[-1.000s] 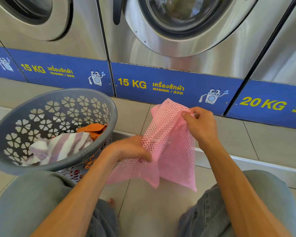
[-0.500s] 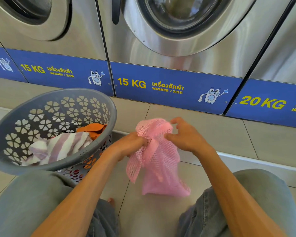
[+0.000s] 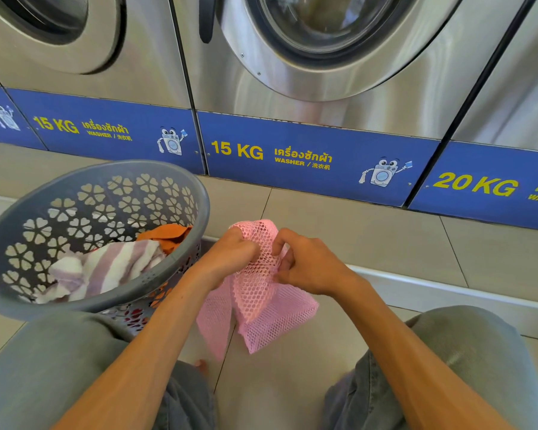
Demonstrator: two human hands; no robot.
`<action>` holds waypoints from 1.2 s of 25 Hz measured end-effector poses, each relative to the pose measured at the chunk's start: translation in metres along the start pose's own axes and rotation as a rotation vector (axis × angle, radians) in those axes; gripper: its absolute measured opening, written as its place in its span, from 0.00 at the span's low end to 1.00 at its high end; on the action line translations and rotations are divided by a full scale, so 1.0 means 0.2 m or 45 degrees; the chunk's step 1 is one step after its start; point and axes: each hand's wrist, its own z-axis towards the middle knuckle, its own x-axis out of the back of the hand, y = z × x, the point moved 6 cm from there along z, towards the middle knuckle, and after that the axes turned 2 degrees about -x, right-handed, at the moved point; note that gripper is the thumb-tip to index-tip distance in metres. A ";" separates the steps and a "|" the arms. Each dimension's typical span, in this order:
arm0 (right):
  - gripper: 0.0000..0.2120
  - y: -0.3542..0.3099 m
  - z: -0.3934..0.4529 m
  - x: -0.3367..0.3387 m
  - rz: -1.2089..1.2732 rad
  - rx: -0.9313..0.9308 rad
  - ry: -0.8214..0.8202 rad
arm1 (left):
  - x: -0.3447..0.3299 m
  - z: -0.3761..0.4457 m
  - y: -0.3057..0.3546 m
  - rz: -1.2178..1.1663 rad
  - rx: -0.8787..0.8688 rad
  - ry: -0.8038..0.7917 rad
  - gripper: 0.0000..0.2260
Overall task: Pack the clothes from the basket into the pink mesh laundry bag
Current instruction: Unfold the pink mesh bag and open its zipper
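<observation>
The pink mesh laundry bag hangs bunched between my knees, its lower part drooping toward the floor. My left hand grips its upper left edge and my right hand pinches the mesh on the right, the two hands close together. To the left stands the grey basket with flower-shaped holes. Inside it lie a striped white and mauve cloth and an orange garment.
Steel washing machines with blue 15 KG and 20 KG panels line the wall ahead. A raised tiled step runs in front of them. My knees in grey trousers frame the tiled floor below the bag.
My right hand came down from holding the bag spread high and met my left hand. The bag went from stretched open to gathered and bunched between both hands.
</observation>
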 end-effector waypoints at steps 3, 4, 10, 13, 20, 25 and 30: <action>0.19 0.03 0.01 0.01 -0.023 -0.042 0.073 | 0.01 -0.03 0.03 0.018 0.006 0.035 0.06; 0.18 0.04 0.02 0.01 -0.038 -0.061 0.091 | 0.01 -0.03 0.03 -0.008 0.012 0.036 0.06; 0.12 0.01 0.02 -0.01 -0.012 0.029 0.038 | -0.02 -0.04 0.03 -0.252 0.044 -0.114 0.15; 0.13 0.00 0.02 0.00 0.031 0.060 0.052 | -0.04 -0.04 0.02 -0.114 0.022 -0.183 0.22; 0.02 0.02 0.04 -0.01 -0.006 0.079 0.061 | -0.03 -0.03 0.02 0.117 0.056 -0.162 0.09; 0.02 0.03 0.04 -0.02 0.008 0.029 0.039 | -0.01 0.01 -0.02 0.132 0.028 -0.154 0.09; 0.06 0.04 0.03 -0.01 -0.049 -0.015 -0.024 | -0.01 0.03 -0.02 0.141 -0.027 -0.086 0.07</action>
